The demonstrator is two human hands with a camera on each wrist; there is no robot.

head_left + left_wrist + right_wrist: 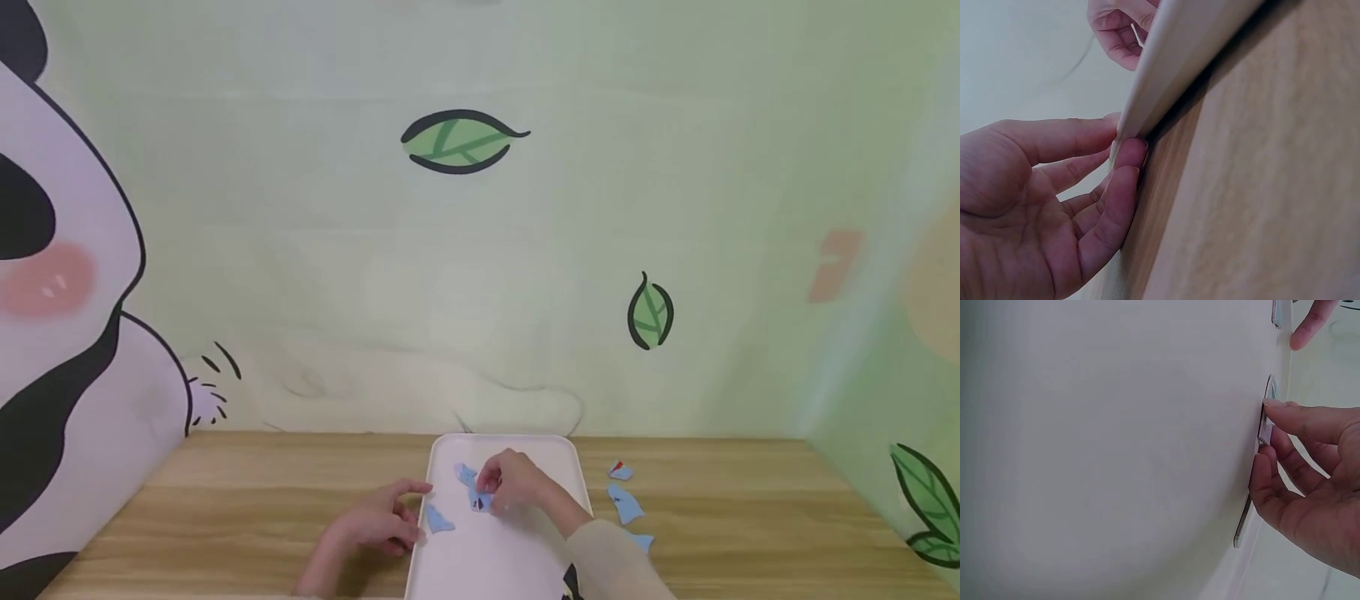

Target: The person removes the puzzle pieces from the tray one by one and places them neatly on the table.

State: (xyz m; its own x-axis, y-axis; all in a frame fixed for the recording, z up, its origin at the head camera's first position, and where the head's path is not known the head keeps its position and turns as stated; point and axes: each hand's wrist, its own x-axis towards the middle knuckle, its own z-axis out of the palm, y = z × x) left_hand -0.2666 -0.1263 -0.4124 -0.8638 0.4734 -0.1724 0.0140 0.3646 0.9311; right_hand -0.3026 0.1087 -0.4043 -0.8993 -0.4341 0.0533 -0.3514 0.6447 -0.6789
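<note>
A white tray (510, 560) lies on the wooden table. My left hand (378, 521) holds its left edge, fingertips against the rim and outer wall, as the left wrist view shows. Over the tray, my right hand (513, 482) pinches a flat blue puzzle piece (1266, 425) low against the surface; the fingers partly cover it. Beside those fingers lie a light-blue piece (465, 474) and a blue piece with a dark mark (478, 502), close together. Another blue piece (439, 520) lies apart, near the tray's left rim.
Right of the tray, on the table (750, 517), are a piece with a red mark (620, 471), a larger blue piece (625, 504) and a blue piece (642, 542) partly behind the right sleeve (618, 558). A green wall covering (337, 250) with printed leaves rises behind.
</note>
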